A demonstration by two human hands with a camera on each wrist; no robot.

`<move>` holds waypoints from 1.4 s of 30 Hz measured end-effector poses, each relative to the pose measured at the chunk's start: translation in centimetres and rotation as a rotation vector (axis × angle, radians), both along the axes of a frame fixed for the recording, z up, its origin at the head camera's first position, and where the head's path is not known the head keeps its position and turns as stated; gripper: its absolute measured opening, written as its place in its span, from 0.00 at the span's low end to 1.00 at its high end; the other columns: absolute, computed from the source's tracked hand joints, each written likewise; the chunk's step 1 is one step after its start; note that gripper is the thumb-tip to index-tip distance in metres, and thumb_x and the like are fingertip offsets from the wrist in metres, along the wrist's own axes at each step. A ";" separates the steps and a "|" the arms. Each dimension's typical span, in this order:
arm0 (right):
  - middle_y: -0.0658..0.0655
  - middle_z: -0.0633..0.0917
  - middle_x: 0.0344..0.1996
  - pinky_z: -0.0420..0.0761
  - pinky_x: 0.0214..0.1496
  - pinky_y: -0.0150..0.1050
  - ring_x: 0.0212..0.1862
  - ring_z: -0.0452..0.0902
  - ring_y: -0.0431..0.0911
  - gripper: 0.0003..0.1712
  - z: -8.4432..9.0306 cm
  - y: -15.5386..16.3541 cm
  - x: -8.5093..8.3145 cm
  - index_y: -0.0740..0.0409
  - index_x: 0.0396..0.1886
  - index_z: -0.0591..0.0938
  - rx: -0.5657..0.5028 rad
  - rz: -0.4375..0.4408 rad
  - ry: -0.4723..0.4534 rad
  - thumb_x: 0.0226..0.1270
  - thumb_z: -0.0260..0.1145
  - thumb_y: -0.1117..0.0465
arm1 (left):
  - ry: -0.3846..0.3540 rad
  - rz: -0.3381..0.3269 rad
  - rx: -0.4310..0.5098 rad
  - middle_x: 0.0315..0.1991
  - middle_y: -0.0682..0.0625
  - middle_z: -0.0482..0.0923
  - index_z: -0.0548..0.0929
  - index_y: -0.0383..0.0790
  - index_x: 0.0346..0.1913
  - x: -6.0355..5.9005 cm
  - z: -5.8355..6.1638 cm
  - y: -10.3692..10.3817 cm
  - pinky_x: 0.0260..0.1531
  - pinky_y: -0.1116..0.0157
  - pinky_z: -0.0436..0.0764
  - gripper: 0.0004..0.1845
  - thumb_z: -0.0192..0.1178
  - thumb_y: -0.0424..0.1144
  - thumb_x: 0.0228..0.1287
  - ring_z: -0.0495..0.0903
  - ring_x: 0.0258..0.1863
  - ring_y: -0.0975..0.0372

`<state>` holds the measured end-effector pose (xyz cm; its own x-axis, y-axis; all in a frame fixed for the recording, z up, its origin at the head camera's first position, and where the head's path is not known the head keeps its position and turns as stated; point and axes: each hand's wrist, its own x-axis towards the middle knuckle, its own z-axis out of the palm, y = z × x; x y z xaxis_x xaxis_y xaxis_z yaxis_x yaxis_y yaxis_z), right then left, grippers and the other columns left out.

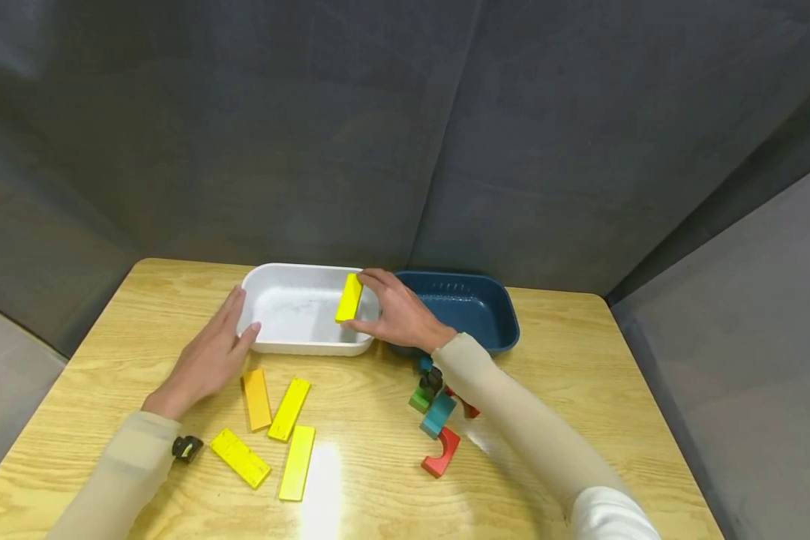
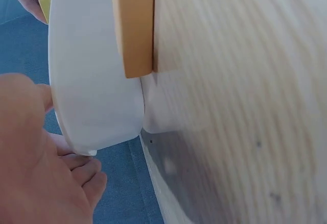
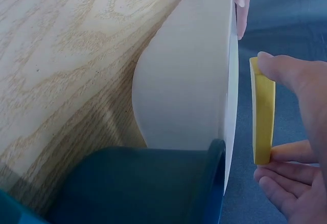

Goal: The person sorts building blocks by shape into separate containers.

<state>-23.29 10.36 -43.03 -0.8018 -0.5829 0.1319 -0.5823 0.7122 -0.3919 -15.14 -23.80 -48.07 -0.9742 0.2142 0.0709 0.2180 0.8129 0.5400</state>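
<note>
My right hand (image 1: 405, 311) pinches a yellow block (image 1: 349, 298) by its two ends, thumb at one and fingers at the other. The block is held over the right end of the white tray (image 1: 310, 349); in the right wrist view, the yellow block (image 3: 263, 112) is above the rim. At the tray's left end, my left hand (image 1: 209, 352) rests with its fingers along the rim and the thumb over the near corner. In the left wrist view, its fingertips (image 2: 87, 175) lie against the outside of the tray. An orange block (image 1: 257, 400) lies just in front of the tray.
Several yellow blocks (image 1: 289, 409) lie on the wooden table (image 1: 358, 465) near my left forearm. A dark blue tray (image 1: 506, 330) stands right of the white one. Red (image 1: 442, 453), teal (image 1: 438, 415) and green blocks (image 1: 419, 400) lie before it. Dark cloth (image 1: 297, 135) hangs behind.
</note>
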 end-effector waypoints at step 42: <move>0.60 0.67 0.81 0.73 0.78 0.52 0.78 0.65 0.55 0.48 -1.3 -0.7 -1.3 0.58 0.82 0.69 0.083 0.053 -0.052 0.74 0.71 0.37 | 0.000 -0.021 -0.045 0.88 0.44 0.24 0.34 0.33 0.87 0.3 -0.3 -0.2 0.81 0.37 0.51 0.41 0.34 0.56 0.89 0.40 0.86 0.39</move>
